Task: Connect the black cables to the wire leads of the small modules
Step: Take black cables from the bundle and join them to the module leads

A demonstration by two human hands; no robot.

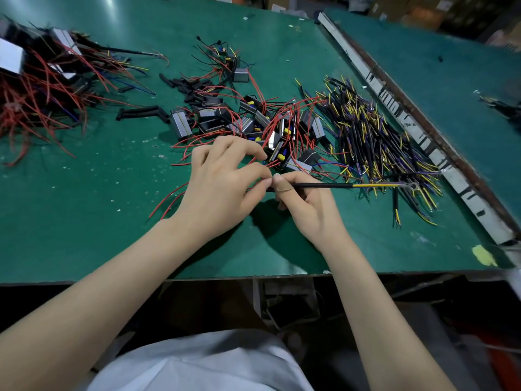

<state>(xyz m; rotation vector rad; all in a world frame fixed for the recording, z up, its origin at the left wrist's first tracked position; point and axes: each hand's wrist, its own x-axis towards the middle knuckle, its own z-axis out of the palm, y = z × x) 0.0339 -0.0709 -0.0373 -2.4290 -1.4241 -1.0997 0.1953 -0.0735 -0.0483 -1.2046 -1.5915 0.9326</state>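
Observation:
My right hand (306, 206) pinches a black cable (324, 185) that points right, its yellow and purple wires ending in small terminals. My left hand (222, 182) pinches thin red wire leads (270, 165) of a small black module (277, 153) lying just beyond my fingers. Thumb tips of both hands meet at the cable's near end. The joint itself is hidden by my fingers. More small modules (242, 122) with red leads lie heaped behind my hands.
A pile of black cables (366, 131) with yellow and purple ends lies to the right. Finished units with red wires (42, 80) are heaped at the far left. Black sleeves (141, 111) lie mid-table. A metal rail (408, 122) divides the green tables (84, 221).

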